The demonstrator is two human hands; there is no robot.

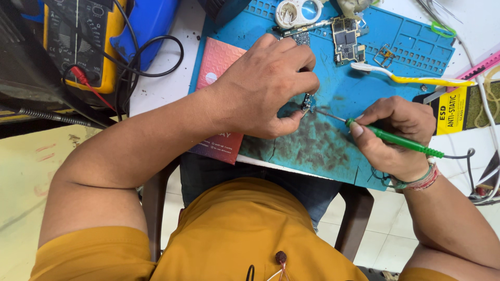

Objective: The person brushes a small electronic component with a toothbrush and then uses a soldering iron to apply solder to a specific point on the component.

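My left hand (265, 86) is curled over a small blue circuit piece (308, 103) and pins it to the worn blue work mat (317, 140), fingers closed on it. My right hand (398, 138) grips a green-handled soldering iron (401, 141) like a pen. Its thin metal tip (329, 114) points left and touches the small circuit piece at my left fingertips. A grey cable leaves the rear of the green handle toward the right.
A phone circuit board (347, 39), a round white magnifier (298, 11) and a small metal frame (384, 54) lie at the mat's far end. A yellow-white toothbrush (416, 79) lies right. A pink booklet (217, 73), a yellow multimeter (83, 36) and black cables are left.
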